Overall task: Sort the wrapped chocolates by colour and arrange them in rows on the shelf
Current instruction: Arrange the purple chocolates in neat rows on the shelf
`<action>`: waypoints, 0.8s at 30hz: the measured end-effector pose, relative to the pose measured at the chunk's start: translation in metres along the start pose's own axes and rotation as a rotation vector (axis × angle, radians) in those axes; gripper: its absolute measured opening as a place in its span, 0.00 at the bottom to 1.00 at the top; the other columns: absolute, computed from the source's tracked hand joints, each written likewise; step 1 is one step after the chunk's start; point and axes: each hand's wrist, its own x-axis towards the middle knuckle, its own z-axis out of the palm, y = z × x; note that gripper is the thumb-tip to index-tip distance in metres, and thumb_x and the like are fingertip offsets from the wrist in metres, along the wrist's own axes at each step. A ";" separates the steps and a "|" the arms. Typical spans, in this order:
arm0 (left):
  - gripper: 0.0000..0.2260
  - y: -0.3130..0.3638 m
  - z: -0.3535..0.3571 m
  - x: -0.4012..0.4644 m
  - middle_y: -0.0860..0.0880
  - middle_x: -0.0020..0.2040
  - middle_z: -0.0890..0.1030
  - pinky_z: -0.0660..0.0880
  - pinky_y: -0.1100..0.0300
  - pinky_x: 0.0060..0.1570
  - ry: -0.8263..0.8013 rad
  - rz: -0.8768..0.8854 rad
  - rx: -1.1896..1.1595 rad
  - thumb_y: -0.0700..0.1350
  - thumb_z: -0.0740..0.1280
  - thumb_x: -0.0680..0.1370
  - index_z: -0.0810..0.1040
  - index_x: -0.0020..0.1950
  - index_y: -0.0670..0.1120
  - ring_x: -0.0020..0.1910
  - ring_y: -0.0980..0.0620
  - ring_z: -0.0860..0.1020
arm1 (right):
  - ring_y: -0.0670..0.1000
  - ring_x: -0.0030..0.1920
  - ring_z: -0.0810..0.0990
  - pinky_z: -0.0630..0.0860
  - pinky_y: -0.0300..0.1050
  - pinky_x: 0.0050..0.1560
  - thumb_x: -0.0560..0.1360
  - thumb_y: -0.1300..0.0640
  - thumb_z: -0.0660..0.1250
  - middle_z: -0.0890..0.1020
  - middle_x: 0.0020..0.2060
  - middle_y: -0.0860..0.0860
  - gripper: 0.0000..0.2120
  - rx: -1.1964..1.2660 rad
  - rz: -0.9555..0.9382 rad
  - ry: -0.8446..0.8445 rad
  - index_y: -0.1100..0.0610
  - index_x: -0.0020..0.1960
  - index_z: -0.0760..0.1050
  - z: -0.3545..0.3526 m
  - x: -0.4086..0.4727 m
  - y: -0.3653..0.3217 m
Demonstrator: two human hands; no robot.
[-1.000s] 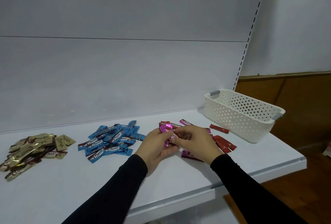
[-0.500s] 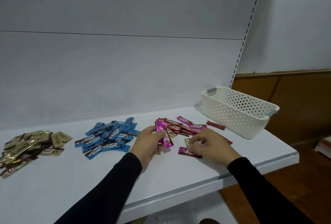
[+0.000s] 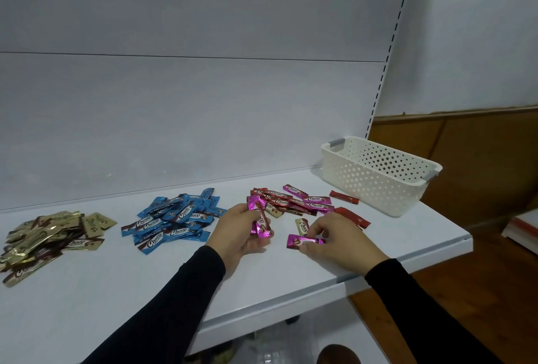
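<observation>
On the white shelf [image 3: 145, 291] lie three heaps: gold chocolates [image 3: 46, 235] at the left, blue chocolates [image 3: 174, 218] in the middle, and a mixed pink and red pile [image 3: 294, 202] behind my hands. My left hand [image 3: 238, 232] grips a small bunch of pink chocolates [image 3: 258, 219], held upright. My right hand [image 3: 337, 238] pinches a single pink chocolate [image 3: 301, 241] that lies on the shelf. A lone gold chocolate [image 3: 302, 225] sits just behind it. Red chocolates [image 3: 352, 216] lie past my right hand, partly hidden by it.
A white perforated basket [image 3: 375, 177] stands at the shelf's right end, with one red chocolate [image 3: 343, 197] in front of it. The shelf's front edge runs below my wrists. Brown wooden panelling and floor lie to the right.
My hands have come apart. The left keeps the pink bunch, while the right has moved down to the single pink chocolate on the shelf and taken hold of it.
</observation>
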 end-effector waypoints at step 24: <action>0.04 0.034 0.062 0.086 0.44 0.43 0.85 0.81 0.52 0.41 0.007 0.123 0.184 0.41 0.65 0.81 0.78 0.55 0.46 0.34 0.48 0.83 | 0.44 0.39 0.83 0.77 0.39 0.43 0.77 0.55 0.70 0.86 0.38 0.47 0.06 0.549 0.156 0.218 0.55 0.44 0.84 -0.013 0.092 0.009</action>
